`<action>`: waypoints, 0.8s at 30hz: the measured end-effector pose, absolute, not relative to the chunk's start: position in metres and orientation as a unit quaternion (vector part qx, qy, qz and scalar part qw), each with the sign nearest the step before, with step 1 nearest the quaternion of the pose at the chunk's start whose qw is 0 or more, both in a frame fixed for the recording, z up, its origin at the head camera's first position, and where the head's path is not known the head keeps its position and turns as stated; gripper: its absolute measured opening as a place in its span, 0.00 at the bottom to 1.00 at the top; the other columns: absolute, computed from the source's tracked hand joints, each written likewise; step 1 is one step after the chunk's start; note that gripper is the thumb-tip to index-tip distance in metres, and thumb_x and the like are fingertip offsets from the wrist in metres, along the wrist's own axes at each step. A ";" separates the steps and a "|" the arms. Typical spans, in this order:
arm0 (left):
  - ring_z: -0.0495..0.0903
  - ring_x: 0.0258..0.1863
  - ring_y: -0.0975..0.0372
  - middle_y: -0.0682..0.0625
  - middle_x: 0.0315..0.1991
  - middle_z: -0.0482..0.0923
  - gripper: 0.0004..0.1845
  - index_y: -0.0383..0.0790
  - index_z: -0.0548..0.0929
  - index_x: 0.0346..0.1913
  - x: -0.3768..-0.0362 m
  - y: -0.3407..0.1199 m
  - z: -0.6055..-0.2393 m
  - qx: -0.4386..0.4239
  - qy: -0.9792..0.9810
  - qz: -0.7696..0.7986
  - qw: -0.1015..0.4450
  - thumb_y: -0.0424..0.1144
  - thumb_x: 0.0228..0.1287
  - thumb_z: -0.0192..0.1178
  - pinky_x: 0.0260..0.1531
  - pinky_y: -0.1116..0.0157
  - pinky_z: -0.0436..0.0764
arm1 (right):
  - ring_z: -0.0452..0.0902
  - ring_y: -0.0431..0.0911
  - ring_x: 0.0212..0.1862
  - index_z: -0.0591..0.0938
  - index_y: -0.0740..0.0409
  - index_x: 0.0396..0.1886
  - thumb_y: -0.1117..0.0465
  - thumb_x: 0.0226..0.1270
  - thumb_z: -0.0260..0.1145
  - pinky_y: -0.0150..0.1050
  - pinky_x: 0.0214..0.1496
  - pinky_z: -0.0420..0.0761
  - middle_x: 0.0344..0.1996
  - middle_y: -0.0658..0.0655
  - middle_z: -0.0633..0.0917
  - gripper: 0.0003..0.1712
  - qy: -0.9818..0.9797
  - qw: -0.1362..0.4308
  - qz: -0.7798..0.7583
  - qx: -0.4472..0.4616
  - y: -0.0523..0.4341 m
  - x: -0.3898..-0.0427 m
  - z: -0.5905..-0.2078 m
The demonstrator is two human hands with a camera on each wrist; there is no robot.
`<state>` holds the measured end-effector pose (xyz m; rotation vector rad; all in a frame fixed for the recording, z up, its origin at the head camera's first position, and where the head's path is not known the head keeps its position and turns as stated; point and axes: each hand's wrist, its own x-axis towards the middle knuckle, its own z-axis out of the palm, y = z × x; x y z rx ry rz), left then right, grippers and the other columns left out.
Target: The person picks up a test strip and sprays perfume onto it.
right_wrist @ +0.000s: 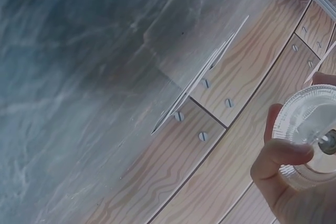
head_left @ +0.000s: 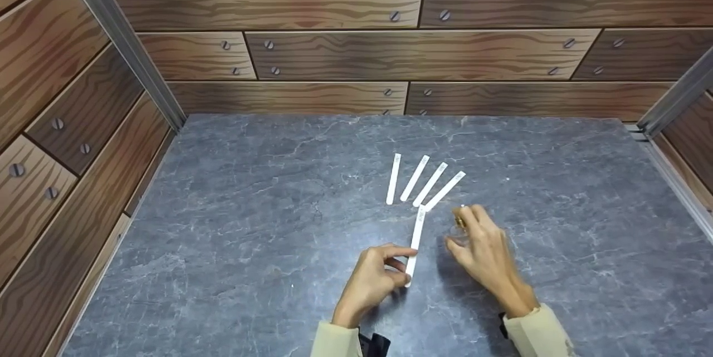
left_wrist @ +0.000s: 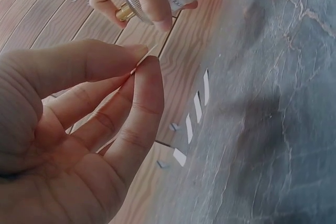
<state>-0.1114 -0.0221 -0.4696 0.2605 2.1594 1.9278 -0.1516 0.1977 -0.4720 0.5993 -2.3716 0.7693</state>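
My left hand (head_left: 370, 276) pinches a white paper test strip (head_left: 417, 237) near its lower end, between thumb and fingers. The strip points away from me, with small print at its far end. To its right, my right hand (head_left: 487, 251) grips a clear glass perfume bottle (right_wrist: 302, 111) with ribbed edges. A gold spray nozzle (left_wrist: 124, 13) on the bottle points toward the held strip in the left wrist view, and a white label shows on the glass. In the head view the hand hides most of the bottle.
Several more white strips (head_left: 393, 179) lie fanned out on the grey marbled table (head_left: 250, 223), just beyond the held one. Wood-patterned panels (head_left: 334, 56) rise behind and at the sides, with metal posts (head_left: 128, 45) at the corners.
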 end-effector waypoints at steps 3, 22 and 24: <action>0.82 0.36 0.63 0.45 0.50 0.84 0.26 0.27 0.86 0.52 -0.111 -0.020 -0.470 0.092 0.736 0.661 0.114 0.12 0.48 0.59 0.29 0.69 0.84 | 0.77 0.52 0.27 0.78 0.66 0.43 0.75 0.40 0.78 0.48 0.24 0.81 0.33 0.59 0.77 0.27 -0.888 0.280 0.286 0.227 0.196 -0.152 -0.473; 0.82 0.36 0.65 0.47 0.50 0.84 0.25 0.28 0.86 0.53 -0.109 -0.012 -0.471 0.110 0.730 0.665 0.114 0.14 0.48 0.60 0.31 0.69 0.84 | 0.75 0.51 0.24 0.76 0.65 0.41 0.76 0.38 0.80 0.46 0.21 0.81 0.33 0.60 0.77 0.28 -0.899 0.281 0.267 0.205 0.195 -0.149 -0.469; 0.82 0.36 0.65 0.46 0.51 0.84 0.25 0.28 0.86 0.53 -0.108 -0.012 -0.470 0.112 0.731 0.664 0.112 0.14 0.49 0.60 0.31 0.70 0.84 | 0.75 0.51 0.24 0.76 0.65 0.41 0.76 0.38 0.81 0.47 0.22 0.81 0.33 0.61 0.77 0.28 -0.899 0.284 0.264 0.204 0.194 -0.148 -0.468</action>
